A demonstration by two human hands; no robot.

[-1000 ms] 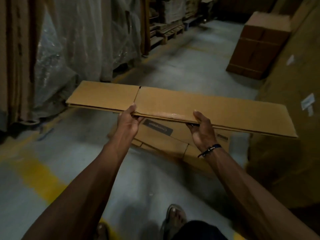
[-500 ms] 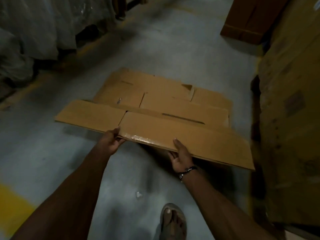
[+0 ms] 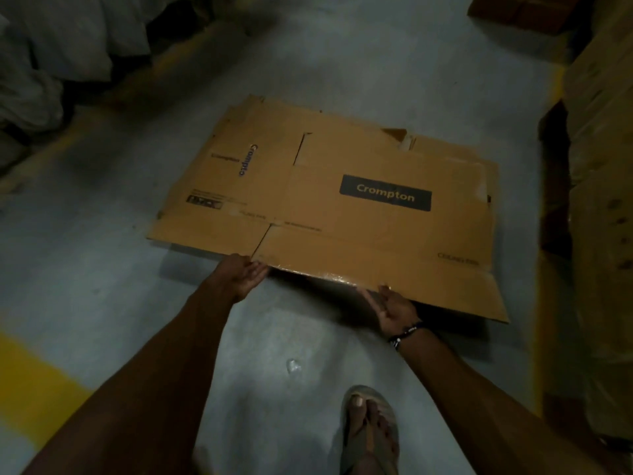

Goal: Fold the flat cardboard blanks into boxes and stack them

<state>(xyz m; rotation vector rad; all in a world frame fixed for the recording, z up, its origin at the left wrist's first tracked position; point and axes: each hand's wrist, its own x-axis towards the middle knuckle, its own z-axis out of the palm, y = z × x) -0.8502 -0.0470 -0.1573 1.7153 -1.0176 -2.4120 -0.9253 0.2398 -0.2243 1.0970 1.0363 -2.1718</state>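
Note:
A flat brown cardboard blank (image 3: 342, 214) with a black "Crompton" label lies tilted over other flat blanks (image 3: 445, 149) on the grey floor. Its near edge is raised a little, with shadow beneath it. My left hand (image 3: 245, 274) holds that near edge by the slit between two flaps, fingers under the board and thumb at the edge. My right hand (image 3: 394, 306), with a dark wristband, holds the same edge further right, fingers tucked under the taped flap.
Tall cardboard stacks (image 3: 603, 200) stand along the right side. Plastic-wrapped goods (image 3: 51, 46) line the far left. A yellow floor stripe (image 3: 30, 378) runs at the near left. My sandalled foot (image 3: 370, 426) is just behind the blank, and a small scrap (image 3: 293, 365) lies on the floor.
The blank has come down from chest height onto the pile on the floor and now lies nearly flat with its printed face up. Both hands followed its near edge downward.

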